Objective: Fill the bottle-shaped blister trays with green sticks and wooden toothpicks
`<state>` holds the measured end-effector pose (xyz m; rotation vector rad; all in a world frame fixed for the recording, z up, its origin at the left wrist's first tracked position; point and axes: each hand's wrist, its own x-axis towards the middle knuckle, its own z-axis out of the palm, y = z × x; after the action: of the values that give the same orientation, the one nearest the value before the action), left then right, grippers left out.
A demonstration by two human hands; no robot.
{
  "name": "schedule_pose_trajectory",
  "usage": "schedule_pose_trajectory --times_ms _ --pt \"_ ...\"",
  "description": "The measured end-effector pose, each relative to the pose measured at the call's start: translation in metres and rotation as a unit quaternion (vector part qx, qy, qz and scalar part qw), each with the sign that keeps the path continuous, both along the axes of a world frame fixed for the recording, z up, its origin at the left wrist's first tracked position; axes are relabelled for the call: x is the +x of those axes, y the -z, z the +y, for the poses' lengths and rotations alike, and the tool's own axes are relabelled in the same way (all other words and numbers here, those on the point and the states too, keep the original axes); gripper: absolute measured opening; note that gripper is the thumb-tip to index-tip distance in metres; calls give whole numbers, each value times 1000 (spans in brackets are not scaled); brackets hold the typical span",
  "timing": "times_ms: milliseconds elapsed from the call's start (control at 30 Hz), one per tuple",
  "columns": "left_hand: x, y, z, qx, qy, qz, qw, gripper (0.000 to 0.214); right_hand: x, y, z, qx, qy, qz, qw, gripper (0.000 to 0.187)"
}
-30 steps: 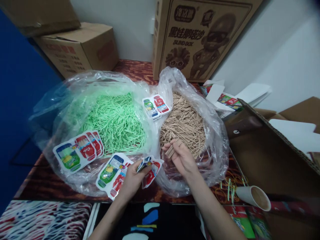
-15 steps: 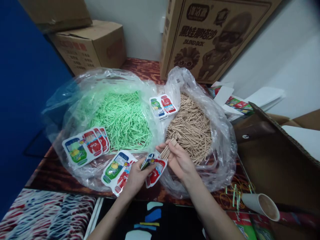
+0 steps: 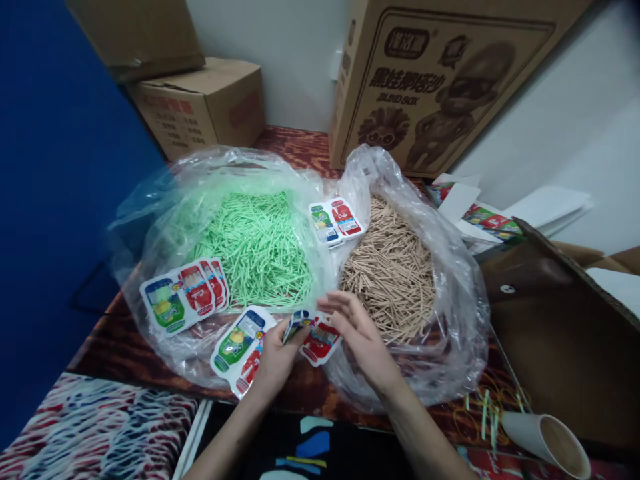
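Note:
My left hand (image 3: 276, 360) is closed on a folded, jar-shaped printed packet (image 3: 321, 341), its red cola half facing up with tan sticks showing in its window. Just right of that packet is my right hand (image 3: 367, 340), fingers stretched out and thumb near the packet's edge, with no sticks visible in it. Partly under my left hand lies another green-and-red packet (image 3: 239, 343). Ahead of my right hand, a clear plastic bag (image 3: 463, 313) holds a heap of tan sticks (image 3: 390, 273). Light green sticks (image 3: 257, 247) fill the bag on the left.
Overlapping packets (image 3: 185, 297) lie on the left bag, and more packets (image 3: 335, 221) sit between the heaps. Cardboard boxes (image 3: 235, 100) stand behind. At right are an open carton (image 3: 560, 333), a tipped paper cup (image 3: 545, 440) and rubber bands (image 3: 493, 407).
The bundle of tan sticks in my right hand has gone into the packet's cola side. My right fingers have opened and straightened. The whole view has shifted slightly.

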<state>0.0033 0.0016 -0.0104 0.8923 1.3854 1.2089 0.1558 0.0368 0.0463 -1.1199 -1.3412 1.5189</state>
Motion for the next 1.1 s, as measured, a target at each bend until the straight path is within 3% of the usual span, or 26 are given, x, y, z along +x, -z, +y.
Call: schedule_pose_trajectory --times_ms 67,167,300,467,567,667,767,867,1000,1100 --pt "-4 2 0 3 -9 -5 1000 23 0 -1 -1 66 9 -57 996 22" --pt "-9 2 -2 2 -24 0 1000 21 -3 2 -2 170 -56 -171 969 15" --pt "-16 -2 -6 -13 -45 -23 999 23 -13 6 -4 214 -60 -199 954 17" --pt "-33 -3 -14 -22 -95 -48 994 24 -26 3 -4 176 -127 -125 968 20" --pt "-60 -1 -18 -31 -163 -103 981 30 -31 7 0 95 -69 -55 992 25" --pt "-104 0 -17 -16 -266 -117 957 41 -35 21 8 54 -25 -66 996 20" --pt "-155 3 -7 16 -357 -8 934 42 -40 41 15 95 -58 -141 984 16" --pt "-190 10 3 5 -380 166 910 45 -42 59 21 178 -56 -231 955 17" --pt "-202 13 5 45 -355 440 824 63 -39 73 28 273 -25 -345 898 21" --pt "-191 11 -1 73 -347 496 792 61 -38 71 36 326 -16 -412 851 25"
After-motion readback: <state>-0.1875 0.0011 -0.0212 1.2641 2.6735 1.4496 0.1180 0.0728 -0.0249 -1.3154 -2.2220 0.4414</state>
